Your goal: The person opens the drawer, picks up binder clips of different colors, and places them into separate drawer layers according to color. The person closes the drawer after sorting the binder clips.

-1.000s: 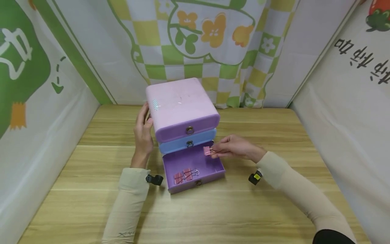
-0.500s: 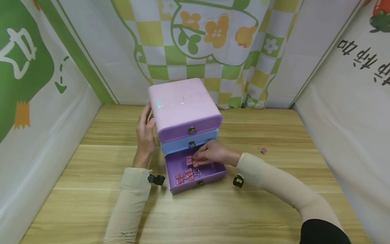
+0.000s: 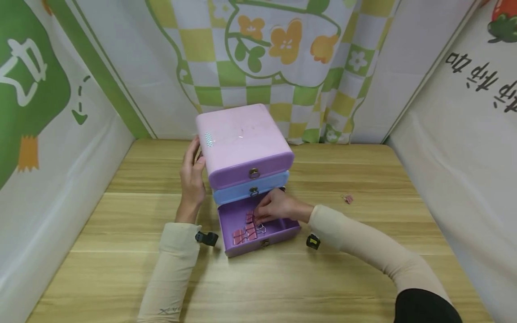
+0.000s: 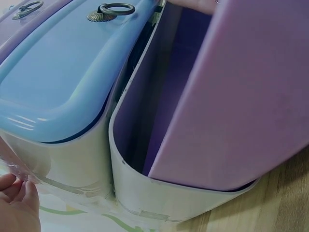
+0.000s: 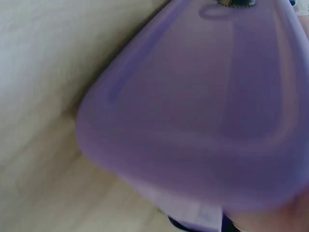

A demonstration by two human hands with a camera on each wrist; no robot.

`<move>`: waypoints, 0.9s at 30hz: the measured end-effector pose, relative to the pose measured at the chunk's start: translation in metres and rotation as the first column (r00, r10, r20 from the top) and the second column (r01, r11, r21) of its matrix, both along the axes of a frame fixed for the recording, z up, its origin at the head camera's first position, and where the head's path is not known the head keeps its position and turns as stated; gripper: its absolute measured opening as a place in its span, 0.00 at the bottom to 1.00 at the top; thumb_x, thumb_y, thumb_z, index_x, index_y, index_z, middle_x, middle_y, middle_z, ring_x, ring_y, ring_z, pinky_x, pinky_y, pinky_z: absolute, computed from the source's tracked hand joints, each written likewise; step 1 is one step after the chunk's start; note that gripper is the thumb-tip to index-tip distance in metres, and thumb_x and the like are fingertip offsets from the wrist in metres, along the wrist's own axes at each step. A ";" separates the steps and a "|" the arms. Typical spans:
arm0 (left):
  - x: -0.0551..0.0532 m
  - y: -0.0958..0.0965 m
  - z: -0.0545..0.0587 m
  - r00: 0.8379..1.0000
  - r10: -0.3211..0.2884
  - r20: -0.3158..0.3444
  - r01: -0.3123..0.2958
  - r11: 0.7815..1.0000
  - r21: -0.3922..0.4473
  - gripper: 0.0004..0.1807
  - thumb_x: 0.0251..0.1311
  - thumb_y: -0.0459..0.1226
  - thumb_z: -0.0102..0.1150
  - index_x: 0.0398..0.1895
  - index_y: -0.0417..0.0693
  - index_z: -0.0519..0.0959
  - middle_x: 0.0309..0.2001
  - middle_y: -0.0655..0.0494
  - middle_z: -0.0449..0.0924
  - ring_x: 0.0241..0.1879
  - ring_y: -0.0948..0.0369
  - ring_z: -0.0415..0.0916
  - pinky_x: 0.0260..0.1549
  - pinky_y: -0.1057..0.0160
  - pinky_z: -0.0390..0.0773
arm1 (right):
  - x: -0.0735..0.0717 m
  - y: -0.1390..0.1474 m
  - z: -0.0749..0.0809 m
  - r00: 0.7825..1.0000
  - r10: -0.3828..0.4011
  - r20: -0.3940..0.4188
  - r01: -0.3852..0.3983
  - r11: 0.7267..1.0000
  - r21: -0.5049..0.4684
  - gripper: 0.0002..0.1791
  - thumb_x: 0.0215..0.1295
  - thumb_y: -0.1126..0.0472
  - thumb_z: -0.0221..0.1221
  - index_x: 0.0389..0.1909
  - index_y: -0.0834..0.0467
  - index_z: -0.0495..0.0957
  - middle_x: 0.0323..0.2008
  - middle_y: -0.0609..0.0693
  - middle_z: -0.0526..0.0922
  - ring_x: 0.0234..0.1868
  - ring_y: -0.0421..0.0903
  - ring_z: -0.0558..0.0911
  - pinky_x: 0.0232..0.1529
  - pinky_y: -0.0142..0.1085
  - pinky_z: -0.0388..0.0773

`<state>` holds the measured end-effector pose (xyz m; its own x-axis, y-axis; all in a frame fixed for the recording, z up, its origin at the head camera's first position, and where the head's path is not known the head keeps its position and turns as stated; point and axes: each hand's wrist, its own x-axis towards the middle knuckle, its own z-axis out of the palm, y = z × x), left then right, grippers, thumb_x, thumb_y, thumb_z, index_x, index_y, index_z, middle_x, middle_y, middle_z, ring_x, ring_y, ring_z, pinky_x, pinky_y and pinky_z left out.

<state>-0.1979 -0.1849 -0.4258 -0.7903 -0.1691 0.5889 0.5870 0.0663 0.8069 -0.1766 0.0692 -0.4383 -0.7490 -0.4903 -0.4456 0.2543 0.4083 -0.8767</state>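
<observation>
My left hand point(image 3: 192, 181) rests against the left side of a small drawer cabinet point(image 3: 244, 139) with a pink top; its fingertips touch that side in the left wrist view. The bottom purple drawer point(image 3: 246, 250) is pulled out. Inside it, near the front left, lie two pink binder clips point(image 3: 238, 236) with silver handles. Reaching into this drawer, my right hand point(image 3: 278, 207) pinches another pink binder clip point(image 3: 250, 217) just behind those two. The right wrist view is filled mostly by the purple drawer front point(image 5: 193, 111), which hides most of that hand.
A blue drawer point(image 3: 251, 186) and a purple one above it are closed, each with a ring pull. One more pink clip point(image 3: 348, 198) lies on the wooden table point(image 3: 323, 278) to the right. A checked curtain point(image 3: 258, 94) hangs behind the cabinet.
My right hand has moved left and down into the drawer with the pinched binder clip, uncovering the loose clip on the table. My left hand stays against the cabinet.
</observation>
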 end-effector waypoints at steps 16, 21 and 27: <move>-0.002 0.000 0.001 1.000 -0.002 -0.011 0.001 1.000 -0.012 0.35 0.70 0.39 0.43 0.81 0.41 0.63 0.81 0.45 0.62 0.82 0.50 0.57 0.84 0.47 0.60 | -0.017 0.076 0.062 0.871 0.320 -0.373 -0.237 0.938 0.251 0.14 0.65 0.67 0.68 0.48 0.71 0.88 0.42 0.61 0.93 0.40 0.49 0.93 0.46 0.38 0.92; -0.002 0.000 0.000 1.000 0.006 -0.010 -0.006 1.000 -0.018 0.35 0.70 0.39 0.43 0.80 0.40 0.63 0.81 0.45 0.62 0.82 0.50 0.58 0.83 0.47 0.61 | -0.021 0.111 0.069 0.861 0.310 -0.404 -0.184 0.929 0.320 0.12 0.65 0.66 0.67 0.46 0.67 0.89 0.39 0.60 0.93 0.40 0.49 0.92 0.47 0.40 0.92; -0.001 0.000 -0.001 1.000 0.007 -0.005 -0.007 1.000 -0.003 0.35 0.70 0.39 0.44 0.80 0.40 0.64 0.81 0.45 0.63 0.82 0.50 0.58 0.83 0.46 0.61 | -0.027 0.152 0.072 0.807 0.356 -0.471 -0.103 0.870 0.482 0.12 0.69 0.64 0.66 0.48 0.66 0.89 0.43 0.61 0.92 0.43 0.52 0.92 0.49 0.45 0.91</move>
<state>-0.1985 -0.1849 -0.4263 -0.7863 -0.1730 0.5932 0.5904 0.0729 0.8038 -0.2031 0.2215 -0.3668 -0.8133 -0.5416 -0.2127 -0.3464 0.7444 -0.5709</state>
